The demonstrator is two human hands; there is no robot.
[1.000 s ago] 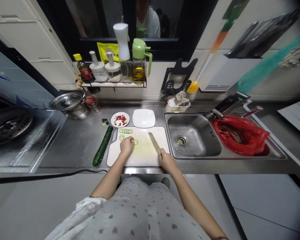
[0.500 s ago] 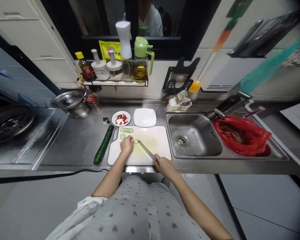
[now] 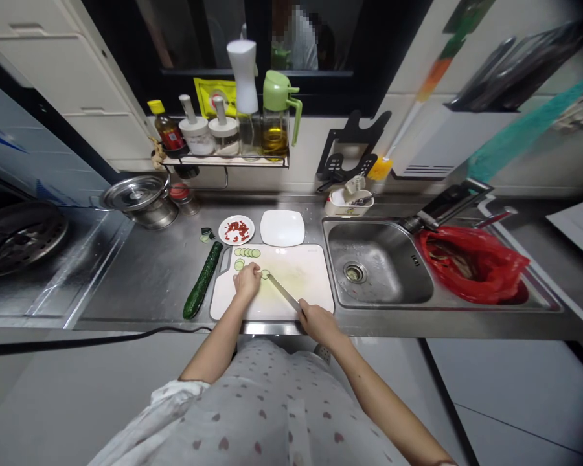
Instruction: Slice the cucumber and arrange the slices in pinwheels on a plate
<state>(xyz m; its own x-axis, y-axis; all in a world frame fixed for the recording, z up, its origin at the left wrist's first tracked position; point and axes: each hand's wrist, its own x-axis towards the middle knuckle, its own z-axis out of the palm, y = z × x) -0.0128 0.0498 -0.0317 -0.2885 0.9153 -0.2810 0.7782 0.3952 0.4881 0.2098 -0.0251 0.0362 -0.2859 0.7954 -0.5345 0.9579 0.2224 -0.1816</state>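
Note:
My right hand (image 3: 318,321) is closed around the handle of a knife (image 3: 285,294), whose tip rests at a thin cucumber slice (image 3: 265,275) on the white cutting board (image 3: 315,285). My left hand (image 3: 247,282) has its fingers bent together at the left edge of that same slice, pinching it against the board. More cucumber slices (image 3: 247,253) lie in an overlapping row along the board's upper left. A couple of others (image 3: 240,264) sit just above my left hand. Left of the board lies a long dark green cucumber (image 3: 203,281).
Behind the board are a plate of chopped red pieces (image 3: 236,229) and a white plate (image 3: 282,228). The sink (image 3: 379,265) is on the right, with a red plastic bag (image 3: 473,265) beside it. A lidded pot (image 3: 146,204) stands at the left; a condiment rack (image 3: 228,160) hangs behind.
The whole view has shifted very slightly. Both hands, the knife and the slice keep almost the same positions on the board.

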